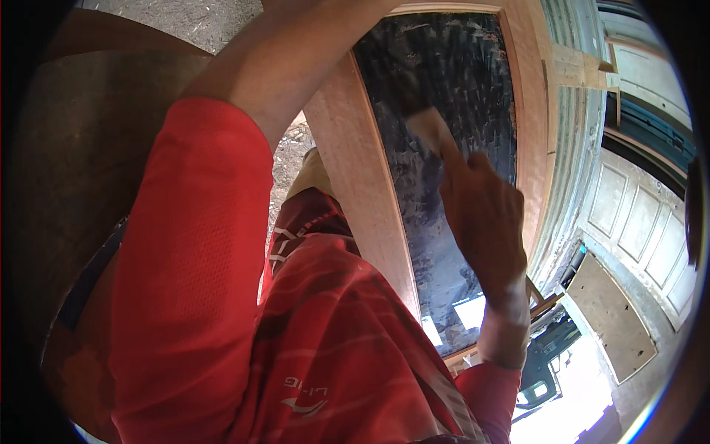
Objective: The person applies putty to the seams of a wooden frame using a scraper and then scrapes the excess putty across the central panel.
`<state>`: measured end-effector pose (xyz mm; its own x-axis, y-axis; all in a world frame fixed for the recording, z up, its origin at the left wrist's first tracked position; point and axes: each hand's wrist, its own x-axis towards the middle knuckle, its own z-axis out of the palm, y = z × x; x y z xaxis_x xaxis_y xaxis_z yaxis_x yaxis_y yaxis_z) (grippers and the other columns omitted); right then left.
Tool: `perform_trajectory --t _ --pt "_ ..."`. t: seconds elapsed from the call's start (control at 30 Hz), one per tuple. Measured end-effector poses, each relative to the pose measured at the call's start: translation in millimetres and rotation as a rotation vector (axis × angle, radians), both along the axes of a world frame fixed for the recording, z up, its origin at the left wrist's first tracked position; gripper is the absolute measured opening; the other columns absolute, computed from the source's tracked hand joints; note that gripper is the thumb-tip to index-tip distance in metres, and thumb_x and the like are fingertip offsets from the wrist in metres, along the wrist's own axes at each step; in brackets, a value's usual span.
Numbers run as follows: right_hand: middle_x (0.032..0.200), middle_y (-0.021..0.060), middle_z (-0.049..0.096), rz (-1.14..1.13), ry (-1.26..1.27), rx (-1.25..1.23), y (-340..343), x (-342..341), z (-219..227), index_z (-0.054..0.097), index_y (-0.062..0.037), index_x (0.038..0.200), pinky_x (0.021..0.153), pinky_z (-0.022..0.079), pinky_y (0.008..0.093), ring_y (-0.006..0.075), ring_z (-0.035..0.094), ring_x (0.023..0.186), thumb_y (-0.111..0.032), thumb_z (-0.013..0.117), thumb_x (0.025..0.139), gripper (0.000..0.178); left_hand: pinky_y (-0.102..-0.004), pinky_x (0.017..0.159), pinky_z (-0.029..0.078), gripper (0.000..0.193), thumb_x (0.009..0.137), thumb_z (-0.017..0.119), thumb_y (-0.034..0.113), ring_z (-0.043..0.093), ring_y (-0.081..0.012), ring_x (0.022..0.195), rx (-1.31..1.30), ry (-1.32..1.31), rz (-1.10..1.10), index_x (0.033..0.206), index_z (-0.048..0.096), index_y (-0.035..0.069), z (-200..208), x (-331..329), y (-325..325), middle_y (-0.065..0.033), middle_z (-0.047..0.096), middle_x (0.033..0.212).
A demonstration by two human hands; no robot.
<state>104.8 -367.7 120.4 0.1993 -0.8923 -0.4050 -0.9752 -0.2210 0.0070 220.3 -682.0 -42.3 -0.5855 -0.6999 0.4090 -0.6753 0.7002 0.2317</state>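
Note:
My right hand [484, 211] is closed round the pale handle of a flat brush or scraper [429, 127]; its dark far end is blurred, so I cannot tell which. The tool lies over a dark, glossy panel [458, 89], streaked with pale smears and reflecting light near its lower end. A reddish-brown wooden frame [364, 174] surrounds the panel, like a door or window. My left forearm [285, 63] stretches across the frame's upper left part, and its hand is beyond the top edge of the picture.
Corrugated sheeting [573, 140] runs along the right of the frame. Pale panelled doors [640, 214] and a brown board [610, 314] stand farther right. A vehicle [543, 362] shows by a bright opening. Wood shavings litter the ground [211, 22] at upper left.

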Motion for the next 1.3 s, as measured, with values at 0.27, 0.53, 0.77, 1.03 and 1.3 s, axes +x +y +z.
perform_trajectory --t 0.27,0.53,0.77,1.03,1.3 --pt "0.091 0.0162 0.07 0.114 -0.094 -0.059 -28 24 -10 0.056 -0.0041 0.143 0.06 0.061 0.0423 0.0321 0.077 0.073 -0.005 0.059 0.098 0.045 -0.0452 0.079 0.055 0.044 0.102 0.064 0.04 0.068 -0.0318 0.09 -0.37 0.094 -0.125 0.142 0.063 0.022 -34 23 -12 -0.0115 0.064 0.093" --pt "0.092 0.0154 0.069 0.25 -0.249 -0.337 -71 37 -37 0.065 -0.0024 0.131 0.058 0.06 0.0392 0.0296 0.075 0.07 -0.011 0.063 0.096 0.037 -0.0479 0.084 0.055 0.048 0.102 0.06 0.047 0.068 -0.0335 0.096 0.362 0.155 0.058 0.141 0.064 0.019 2 22 -3 -0.0138 0.066 0.101" --pt "0.089 0.0117 0.067 0.168 -0.102 -0.281 -50 42 -30 0.065 0.0026 0.125 0.056 0.059 0.0353 0.0246 0.07 0.064 -0.012 0.066 0.093 0.035 -0.0502 0.087 0.055 0.053 0.102 0.056 0.052 0.069 -0.0351 0.101 0.436 0.208 0.06 0.14 0.065 0.016 18 9 -9 -0.0158 0.068 0.108" --pt "0.089 0.0149 0.071 0.215 -0.219 -0.415 -69 58 -37 0.067 0.0044 0.117 0.061 0.063 0.0387 0.0293 0.078 0.077 -0.011 0.065 0.093 0.029 -0.0529 0.091 0.054 0.06 0.103 0.051 0.059 0.069 -0.0369 0.106 0.509 0.214 0.104 0.139 0.066 0.013 15 12 -9 -0.0181 0.07 0.115" --pt "0.09 0.0151 0.068 0.212 -0.244 -0.31 -72 61 -35 0.063 0.0037 0.129 0.055 0.061 0.0396 0.0289 0.076 0.072 -0.011 0.064 0.092 0.04 -0.0556 0.095 0.054 0.069 0.103 0.046 0.065 0.07 -0.0387 0.111 0.576 0.233 0.147 0.138 0.067 0.01 13 21 -8 -0.0205 0.072 0.123"
